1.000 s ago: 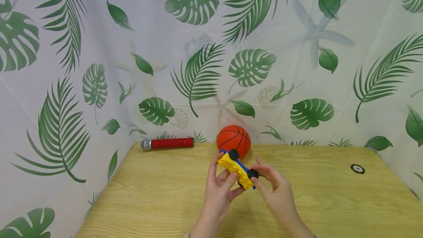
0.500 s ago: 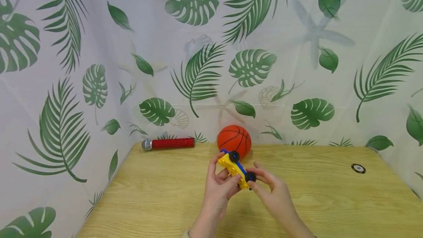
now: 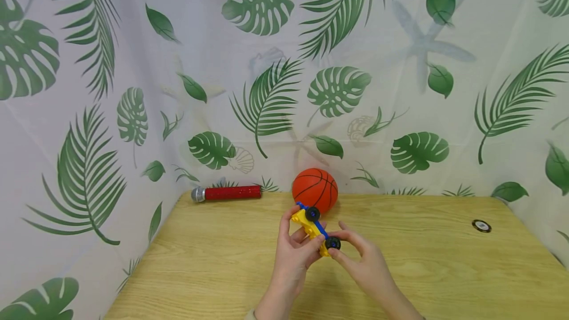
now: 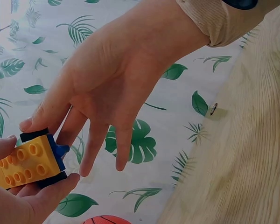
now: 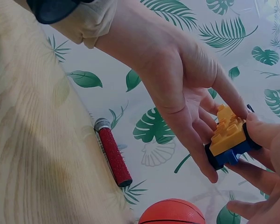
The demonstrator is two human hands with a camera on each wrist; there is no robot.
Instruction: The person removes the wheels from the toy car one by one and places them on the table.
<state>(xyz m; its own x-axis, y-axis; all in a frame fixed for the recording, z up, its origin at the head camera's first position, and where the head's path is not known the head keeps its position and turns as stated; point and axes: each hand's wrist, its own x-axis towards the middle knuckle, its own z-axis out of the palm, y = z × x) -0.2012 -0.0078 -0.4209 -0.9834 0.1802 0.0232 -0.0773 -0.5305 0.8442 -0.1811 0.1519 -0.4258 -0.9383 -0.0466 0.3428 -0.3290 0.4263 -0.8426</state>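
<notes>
Above the pale wood-grain table, head view: your left hand grips the tilted yellow-and-blue plastic toy car with black wheels, fingers bent round its body; your right hand pinches a wheel at its lower end, thumb and forefinger. Orange-red ball with black lines behind; red tubular microphone left; round black-and-white chip well right. Left wrist view: your right hand's other fingers stretch past the car. Right wrist view: car between both hands.

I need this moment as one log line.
left hand: holds toy car | right hand: pinches its wheel | on table: ball, microphone, chip
</notes>
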